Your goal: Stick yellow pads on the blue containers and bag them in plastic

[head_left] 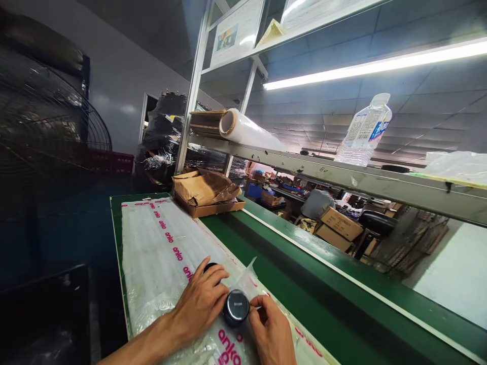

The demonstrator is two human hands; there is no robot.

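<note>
A small round black container point(237, 306) with a shiny, dark flat top stands between my hands on the plastic-covered worktop point(152, 253). My left hand point(203, 299) curls its fingers over a second dark round piece point(210, 266), mostly hidden beneath them. Its thumb side lies against the container's left side. On the other side, my right hand point(271, 327) pinches thumb and forefinger together at the container's right edge. Whether a thin film is caught in that pinch cannot be made out. A clear plastic flap point(248, 274) sticks up just beyond the container.
A green conveyor belt point(304, 299) runs along the right. Brown paper point(207, 186) fills a shallow cardboard tray at the far end. Overhead, a shelf point(319, 170) carries a film roll point(247, 131) and a plastic bottle point(365, 132). A large fan point(49, 111) stands left.
</note>
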